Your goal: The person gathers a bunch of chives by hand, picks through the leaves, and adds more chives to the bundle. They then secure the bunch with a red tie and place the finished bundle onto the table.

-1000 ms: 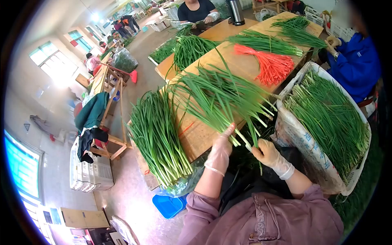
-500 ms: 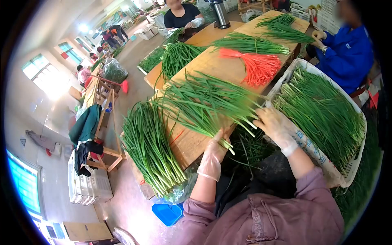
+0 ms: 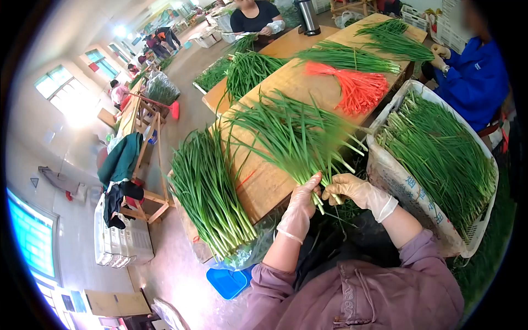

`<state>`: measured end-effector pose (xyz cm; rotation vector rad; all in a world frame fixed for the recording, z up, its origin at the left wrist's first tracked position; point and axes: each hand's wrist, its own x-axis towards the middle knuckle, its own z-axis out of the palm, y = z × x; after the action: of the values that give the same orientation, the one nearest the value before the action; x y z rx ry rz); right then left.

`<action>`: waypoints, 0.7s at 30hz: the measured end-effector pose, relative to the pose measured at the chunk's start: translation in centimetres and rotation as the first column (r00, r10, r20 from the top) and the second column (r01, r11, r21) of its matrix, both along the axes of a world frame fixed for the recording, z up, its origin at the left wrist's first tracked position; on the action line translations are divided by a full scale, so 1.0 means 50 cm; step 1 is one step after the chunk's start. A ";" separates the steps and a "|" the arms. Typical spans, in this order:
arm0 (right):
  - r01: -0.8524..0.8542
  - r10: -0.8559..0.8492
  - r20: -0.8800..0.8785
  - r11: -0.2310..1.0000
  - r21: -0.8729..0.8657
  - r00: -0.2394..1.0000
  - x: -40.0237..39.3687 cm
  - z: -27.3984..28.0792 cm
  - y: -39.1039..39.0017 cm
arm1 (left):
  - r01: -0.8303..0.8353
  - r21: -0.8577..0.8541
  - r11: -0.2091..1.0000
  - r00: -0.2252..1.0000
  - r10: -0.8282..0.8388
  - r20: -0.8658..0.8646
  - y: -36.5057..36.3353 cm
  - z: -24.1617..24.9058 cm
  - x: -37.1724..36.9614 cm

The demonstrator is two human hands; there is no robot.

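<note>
My left hand point(image 3: 301, 204), in a clear glove, is closed round the pale stem ends of some green stalks point(image 3: 289, 132) at the table's front edge. Close beside it on the right, my gloved right hand point(image 3: 355, 191) has its fingers pinched at the stem ends; a few stalks pass by its fingertips. The leaves fan out up and left over the wooden table point(image 3: 263, 190). A large pile of stalks point(image 3: 206, 192) lies to the left. Red ties point(image 3: 357, 91) lie beyond the held stalks.
A white crate point(image 3: 484, 234) full of green stalks stands at the right. A person in blue point(image 3: 473, 77) handles stalks beyond it; another in black point(image 3: 256, 19) sits across the table. A steel flask point(image 3: 308, 16) stands at the back. A blue basin point(image 3: 228, 281) is on the floor.
My right hand has moved left and down, next to my left hand, and its fingers have closed in at the stems. The view has shifted slightly.
</note>
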<state>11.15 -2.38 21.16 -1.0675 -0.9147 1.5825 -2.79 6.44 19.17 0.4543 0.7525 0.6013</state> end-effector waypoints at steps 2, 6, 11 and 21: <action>0.081 -0.082 0.029 0.997 0.011 0.996 -0.012 -0.009 0.003 | -0.028 0.017 0.999 0.999 0.029 -0.039 -0.005 0.001 0.003; 0.161 -0.649 0.660 0.749 0.643 0.379 -0.036 -0.027 -0.001 | -0.162 0.088 0.983 0.977 0.172 -0.124 0.004 -0.001 0.005; 0.216 -0.466 0.682 0.880 0.423 0.563 -0.061 -0.110 -0.106 | -0.234 0.102 0.967 0.971 0.238 -0.030 0.048 -0.006 -0.027; 0.011 -0.022 -0.111 0.995 -0.095 0.994 -0.025 -0.001 -0.063 | 0.039 -0.010 0.999 0.951 -0.034 0.307 -0.027 -0.025 -0.008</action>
<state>9.89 -5.53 21.12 -1.0379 -0.7603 1.6681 -3.16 5.09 17.94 0.3480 0.4512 0.6138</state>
